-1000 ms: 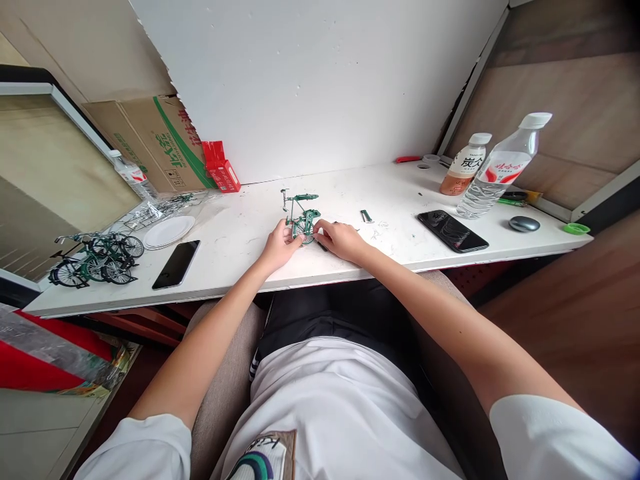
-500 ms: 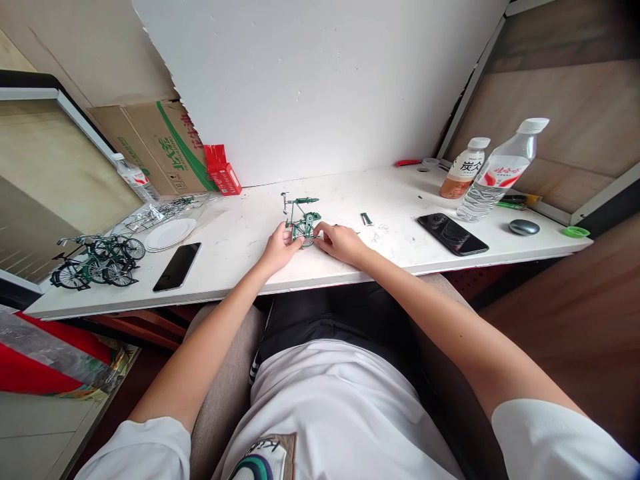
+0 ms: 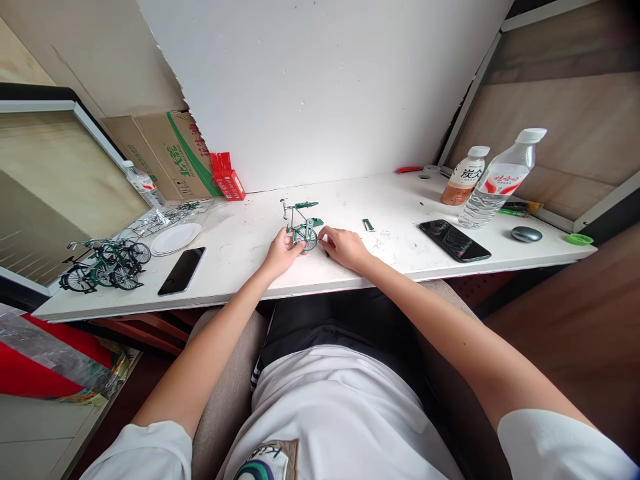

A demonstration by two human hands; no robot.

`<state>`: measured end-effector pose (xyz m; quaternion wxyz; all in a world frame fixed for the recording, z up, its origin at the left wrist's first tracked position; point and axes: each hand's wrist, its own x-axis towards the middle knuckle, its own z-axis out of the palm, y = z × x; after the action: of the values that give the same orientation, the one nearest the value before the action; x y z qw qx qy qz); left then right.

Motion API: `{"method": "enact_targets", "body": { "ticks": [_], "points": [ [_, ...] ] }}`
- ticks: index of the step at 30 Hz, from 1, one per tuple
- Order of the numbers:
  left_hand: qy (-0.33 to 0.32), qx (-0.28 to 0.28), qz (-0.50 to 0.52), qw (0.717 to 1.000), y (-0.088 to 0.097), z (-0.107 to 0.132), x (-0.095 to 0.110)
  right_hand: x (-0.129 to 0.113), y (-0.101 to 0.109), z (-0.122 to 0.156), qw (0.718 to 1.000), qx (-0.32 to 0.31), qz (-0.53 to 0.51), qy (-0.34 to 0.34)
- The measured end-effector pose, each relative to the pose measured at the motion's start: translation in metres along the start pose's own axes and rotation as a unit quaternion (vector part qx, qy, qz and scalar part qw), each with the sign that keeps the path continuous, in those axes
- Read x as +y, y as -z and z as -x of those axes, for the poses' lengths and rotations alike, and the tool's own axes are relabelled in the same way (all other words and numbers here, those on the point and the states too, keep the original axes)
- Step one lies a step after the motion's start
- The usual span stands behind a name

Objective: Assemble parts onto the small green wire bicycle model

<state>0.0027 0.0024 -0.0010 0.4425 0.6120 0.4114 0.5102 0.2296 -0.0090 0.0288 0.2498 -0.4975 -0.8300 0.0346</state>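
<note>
A small green model bicycle (image 3: 301, 222), partly built, stands upright on the white desk (image 3: 250, 267) in front of me. My left hand (image 3: 281, 254) pinches its wheel from the left. My right hand (image 3: 343, 246) rests on the desk at the wheel's right side, fingertips touching the model, with a thin dark tool partly hidden under it. A small green loose part (image 3: 367, 225) lies just right of my right hand.
Finished green model bicycles (image 3: 103, 265) stand at the desk's left end, near a white plate (image 3: 175, 238) and a black phone (image 3: 182, 270). A second phone (image 3: 455, 240), two bottles (image 3: 493, 180), a grey mouse (image 3: 526, 233) and a green cap (image 3: 580, 239) lie right. Cardboard box (image 3: 160, 155) and red box (image 3: 227, 179) at back.
The model bicycle and both hands stay in the same grip; my right fingers shifted slightly along the wheel. The camera tilted a little, moving everything lower in view.
</note>
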Motion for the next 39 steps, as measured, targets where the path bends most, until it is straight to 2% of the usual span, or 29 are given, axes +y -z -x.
{"method": "enact_targets", "body": {
  "ticks": [6, 11, 15, 19, 24, 34, 39],
  "points": [
    [0.013, 0.012, 0.02, 1.0, -0.003, 0.001, 0.007, 0.0, -0.002, 0.001, 0.997, 0.049, -0.025, 0.049],
    [0.004, -0.01, 0.027, 1.0, -0.003, 0.001, 0.006, 0.001, -0.005, 0.001, 0.989, 0.077, -0.045, 0.114],
    [-0.011, -0.023, 0.029, 0.999, -0.003, 0.002, 0.006, 0.001, -0.005, 0.001, 0.988, 0.07, -0.039, 0.129],
    [-0.013, -0.03, 0.033, 0.999, -0.003, 0.003, 0.009, -0.001, -0.002, 0.002, 0.992, 0.044, -0.029, 0.117],
    [0.008, -0.026, 0.024, 0.999, -0.002, 0.002, 0.01, -0.004, -0.001, 0.003, 0.993, 0.044, -0.031, 0.108],
    [0.028, 0.005, 0.035, 0.999, 0.001, 0.0, 0.011, -0.007, 0.0, 0.004, 0.994, 0.079, -0.008, 0.08],
    [0.028, 0.042, 0.066, 0.997, 0.001, 0.001, 0.016, -0.001, -0.001, 0.0, 0.991, 0.131, 0.015, 0.02]
  ]
}}
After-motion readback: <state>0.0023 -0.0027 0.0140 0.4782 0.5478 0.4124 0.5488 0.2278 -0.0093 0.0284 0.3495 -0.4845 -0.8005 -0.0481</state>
